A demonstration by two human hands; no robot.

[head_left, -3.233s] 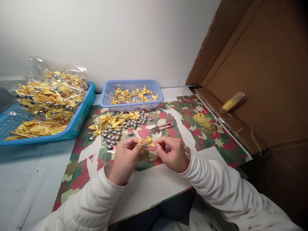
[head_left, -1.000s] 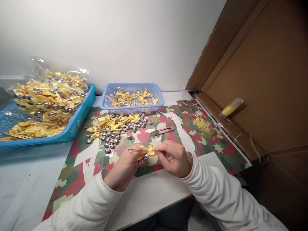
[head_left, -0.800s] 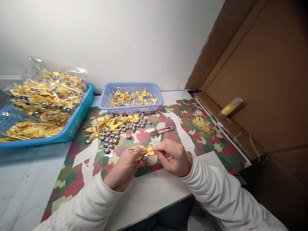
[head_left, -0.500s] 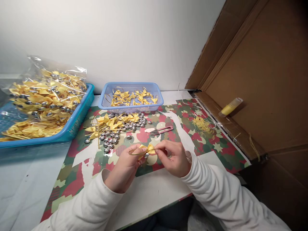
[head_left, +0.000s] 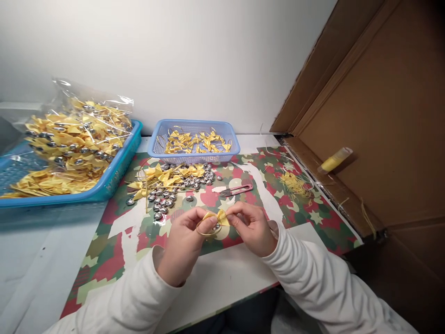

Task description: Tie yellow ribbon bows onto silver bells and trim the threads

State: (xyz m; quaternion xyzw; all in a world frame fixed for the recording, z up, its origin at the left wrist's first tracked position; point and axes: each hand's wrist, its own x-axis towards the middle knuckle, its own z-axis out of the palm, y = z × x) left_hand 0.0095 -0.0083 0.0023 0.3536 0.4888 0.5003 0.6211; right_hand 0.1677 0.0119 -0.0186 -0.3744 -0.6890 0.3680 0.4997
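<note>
I pinch one yellow bow (head_left: 223,217) in both hands (head_left: 182,243) (head_left: 253,229) | left: turquoise basket (head_left: 120,164), clear bag (head_left: 93,96) of bows, silver bells (head_left: 79,162) over loose ribbons (head_left: 52,183) | far: periwinkle basket (head_left: 198,157), corded bows (head_left: 181,141)

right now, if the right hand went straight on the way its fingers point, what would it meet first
The yellow bow, which the right hand pinches at one side, comes first. Past it would likely be the left hand, gripping the bow's other side, though depth is unclear in this view.
</note>
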